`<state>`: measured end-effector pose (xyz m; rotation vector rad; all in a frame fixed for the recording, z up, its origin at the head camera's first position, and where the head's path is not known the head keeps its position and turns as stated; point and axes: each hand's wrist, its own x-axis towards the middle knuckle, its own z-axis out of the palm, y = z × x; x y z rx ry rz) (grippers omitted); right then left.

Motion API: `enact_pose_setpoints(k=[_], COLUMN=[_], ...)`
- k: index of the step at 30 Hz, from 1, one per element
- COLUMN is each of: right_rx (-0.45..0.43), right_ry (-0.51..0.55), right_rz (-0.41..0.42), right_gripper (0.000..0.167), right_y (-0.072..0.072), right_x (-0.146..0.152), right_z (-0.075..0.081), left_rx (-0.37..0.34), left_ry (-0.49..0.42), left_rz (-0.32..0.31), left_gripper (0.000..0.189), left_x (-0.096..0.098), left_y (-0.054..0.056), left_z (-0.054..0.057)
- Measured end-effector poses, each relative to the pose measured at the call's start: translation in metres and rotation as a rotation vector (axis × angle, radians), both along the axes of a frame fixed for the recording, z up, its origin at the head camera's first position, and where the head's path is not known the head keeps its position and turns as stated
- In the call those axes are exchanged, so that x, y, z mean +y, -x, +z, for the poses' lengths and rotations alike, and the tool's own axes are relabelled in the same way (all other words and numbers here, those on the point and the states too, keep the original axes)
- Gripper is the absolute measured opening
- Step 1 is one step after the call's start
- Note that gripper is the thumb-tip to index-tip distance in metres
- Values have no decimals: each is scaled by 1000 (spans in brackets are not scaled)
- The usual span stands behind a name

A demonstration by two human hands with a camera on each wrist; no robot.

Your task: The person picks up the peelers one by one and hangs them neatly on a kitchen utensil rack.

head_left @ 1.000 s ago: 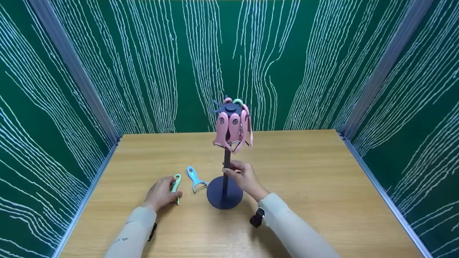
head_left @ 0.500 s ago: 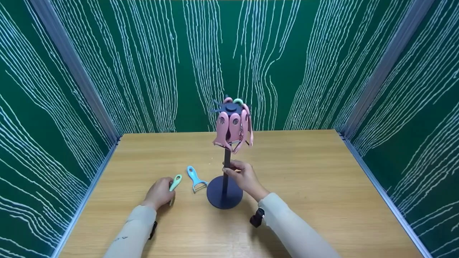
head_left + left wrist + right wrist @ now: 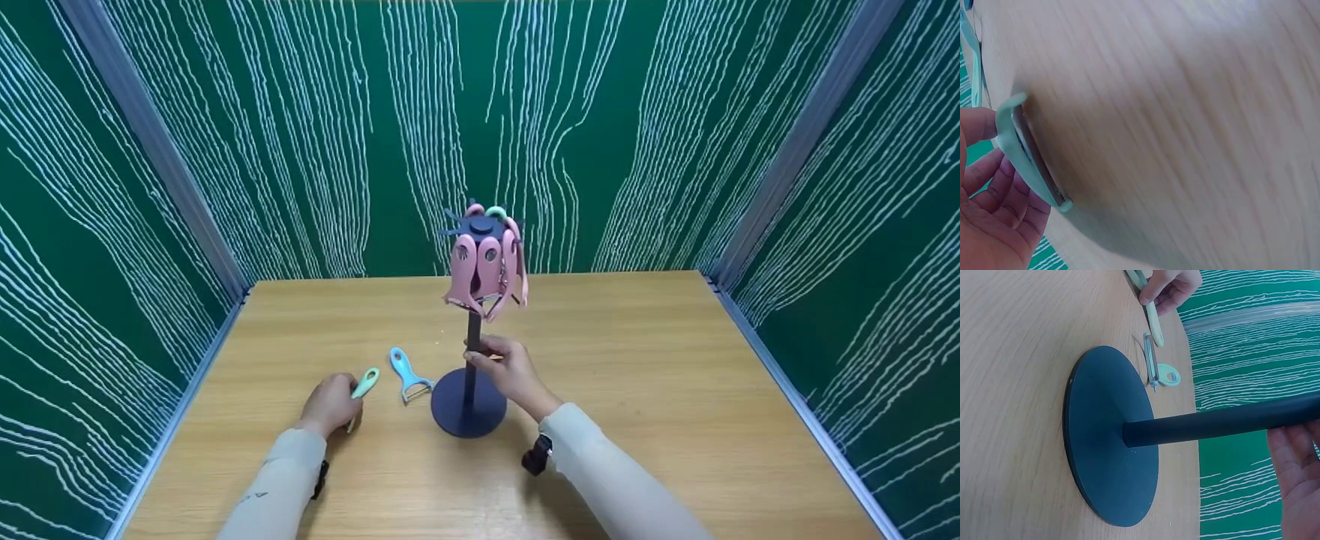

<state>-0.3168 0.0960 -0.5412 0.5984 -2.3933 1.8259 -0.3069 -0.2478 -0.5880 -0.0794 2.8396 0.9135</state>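
Note:
My left hand [image 3: 330, 403] pinches a light green peeler [image 3: 366, 382] near its head, its looped handle pointing up and away. In the left wrist view the thumb and fingers lie on either side of the peeler's head [image 3: 1019, 154], its metal blade facing the wooden table. My right hand [image 3: 513, 375] holds the pole [image 3: 474, 334] of a dark stand between thumb and fingers. Several pink peelers [image 3: 463, 274] hang around the stand's top, with the loop of a green one [image 3: 496, 212] behind them. Left of the stand's round base [image 3: 450, 409] lies a blue peeler [image 3: 402, 366].
The wooden table [image 3: 637, 360] runs back to green walls [image 3: 322, 135] with wavy white lines. Metal posts [image 3: 810, 135] stand at the corners. Some hooks [image 3: 450, 225] at the stand's upper left carry nothing.
My left hand has tilted the green peeler, moving its head left and in toward the palm, so the handle now leans right. The right hand and the stand have stayed in place.

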Motion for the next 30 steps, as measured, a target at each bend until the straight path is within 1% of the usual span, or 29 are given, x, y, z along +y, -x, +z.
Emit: enact_pose_setpoints(k=[4, 8, 11, 15, 22, 26, 30], right_rx=[-5, -20, -17, 0, 1, 4, 21], right_ry=[1, 2, 4, 7, 4, -5, -9], right_rz=[-1, 0, 2, 4, 0, 4, 6], right_gripper=[19, 19, 19, 19, 20, 20, 19], right_y=[0, 0, 0, 1, 0, -1, 0], right_x=[0, 1, 1, 0, -1, 0, 0], right_z=[1, 1, 1, 0, 0, 1, 1], left_rx=[2, 41, 80, 112, 166, 191, 223], left_ry=[10, 4, -35, -102, -160, -196, -218], left_rz=[-3, 5, 11, 19, 19, 28, 25], left_gripper=[22, 30, 30, 28, 29, 30, 31], left_x=[0, -1, -1, -1, 1, 2, 4], left_y=[0, 0, 0, -1, -2, -3, -3], left_z=[5, 10, 13, 18, 29, 34, 37])
